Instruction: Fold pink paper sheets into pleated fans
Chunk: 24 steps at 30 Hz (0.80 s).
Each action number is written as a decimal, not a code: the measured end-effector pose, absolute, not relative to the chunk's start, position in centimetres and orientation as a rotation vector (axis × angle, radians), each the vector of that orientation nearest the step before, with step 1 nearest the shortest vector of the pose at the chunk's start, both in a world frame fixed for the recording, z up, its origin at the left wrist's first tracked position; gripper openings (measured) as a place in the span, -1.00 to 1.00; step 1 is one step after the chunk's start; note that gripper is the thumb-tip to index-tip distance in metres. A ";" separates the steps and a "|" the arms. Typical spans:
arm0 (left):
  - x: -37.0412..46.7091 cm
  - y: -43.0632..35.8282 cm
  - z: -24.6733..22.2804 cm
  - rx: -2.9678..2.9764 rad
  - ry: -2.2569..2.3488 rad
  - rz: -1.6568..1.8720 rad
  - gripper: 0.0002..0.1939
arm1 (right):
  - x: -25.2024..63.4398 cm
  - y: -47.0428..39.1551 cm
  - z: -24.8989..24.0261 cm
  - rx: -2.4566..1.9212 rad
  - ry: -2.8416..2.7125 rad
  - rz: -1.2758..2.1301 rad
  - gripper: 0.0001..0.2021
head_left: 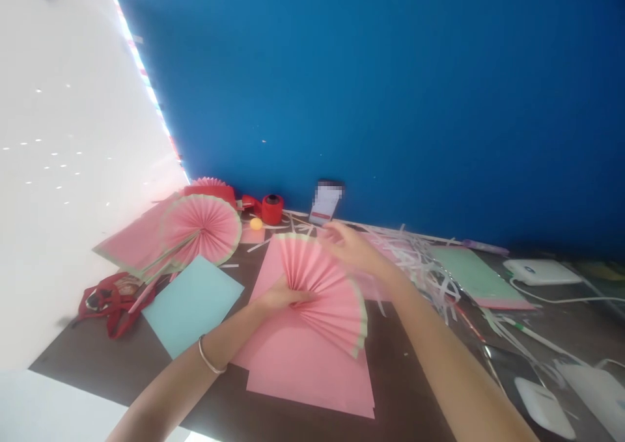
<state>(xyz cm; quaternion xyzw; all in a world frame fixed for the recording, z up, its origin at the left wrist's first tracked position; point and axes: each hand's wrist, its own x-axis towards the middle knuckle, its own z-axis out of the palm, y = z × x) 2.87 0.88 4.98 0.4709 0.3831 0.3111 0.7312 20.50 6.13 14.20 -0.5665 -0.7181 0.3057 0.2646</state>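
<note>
A pleated pink paper fan (336, 305) with a pale green edge is spread above pink sheets (312, 380) on the dark table. My left hand (280, 295), with a bangle on its wrist, pinches the fan near its centre, where the folds meet. At the fan's upper edge is my right hand (349, 247), its fingers bent; whether they grip the paper is too blurred to tell. A finished round pink fan (215, 224) lies at the left, beside a light blue sheet (193, 305).
Against the blue wall lean a phone (326, 204) and, nearby, a red tape roll (272, 209). Paper strips (424, 266) and a green sheet (473, 273) lie right. White devices (541, 271) and cables are farther right; red straps (117, 305) lie left.
</note>
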 end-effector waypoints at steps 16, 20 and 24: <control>3.3 3.0 2.1 0.389 0.614 1.144 -0.75 | 24.5 -0.3 8.7 -1.331 -1.677 1.088 -0.79; 2.9 3.2 2.5 0.261 0.575 1.159 -0.79 | 24.4 -3.2 9.4 -1.189 -1.915 1.367 -0.76; 3.0 3.1 2.5 0.236 0.577 1.086 -0.73 | 22.6 -4.0 9.0 -1.114 -1.844 1.702 -0.58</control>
